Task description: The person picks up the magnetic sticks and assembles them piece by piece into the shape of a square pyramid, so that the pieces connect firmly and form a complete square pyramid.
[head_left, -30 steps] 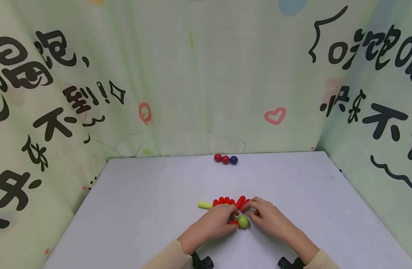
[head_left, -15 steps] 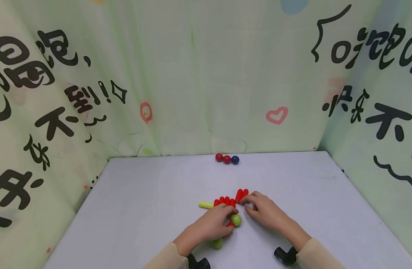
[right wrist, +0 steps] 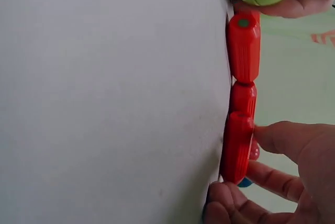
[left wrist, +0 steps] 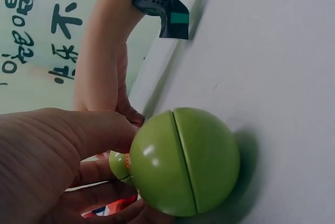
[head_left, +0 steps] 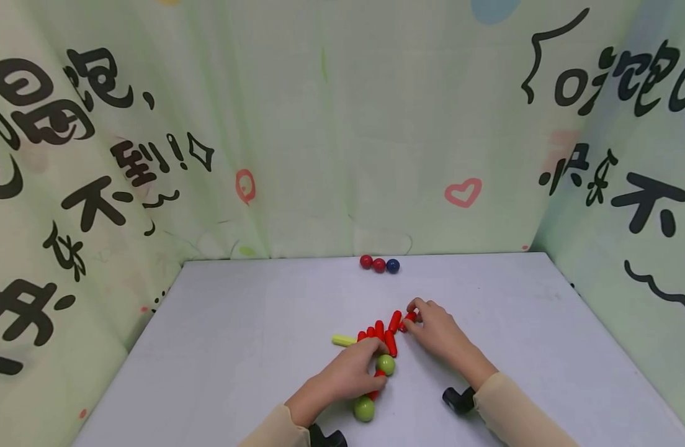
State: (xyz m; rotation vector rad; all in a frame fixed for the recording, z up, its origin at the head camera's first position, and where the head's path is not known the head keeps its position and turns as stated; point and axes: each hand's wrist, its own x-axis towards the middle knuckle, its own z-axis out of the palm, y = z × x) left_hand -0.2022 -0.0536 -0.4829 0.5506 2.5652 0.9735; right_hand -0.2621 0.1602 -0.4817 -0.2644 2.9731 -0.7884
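My left hand [head_left: 345,375] curls its thumb and fingers round a piece with a green ball [head_left: 363,409] at the near end, a red rod in its middle and another green ball [head_left: 386,364] at the far end. The grooved near ball [left wrist: 186,161] fills much of the left wrist view. My right hand [head_left: 440,332] pinches a ribbed red rod [right wrist: 238,148] between thumb and fingers, low over the table. Just left of it lies a second red rod [head_left: 395,321]. Several more red rods [head_left: 380,329] fan out beyond my left fingers, which partly cover them.
A yellow-green rod [head_left: 343,340] lies at the left end of the red row. Two red balls [head_left: 366,261] and a dark blue ball [head_left: 393,266] sit at the back edge of the white table [head_left: 253,329]. A printed curtain [head_left: 342,155] surrounds it.
My right hand has moved away from me and now pinches one red rod, apart from the row. The green-balled piece has shifted left and turned, bringing its near ball into view.
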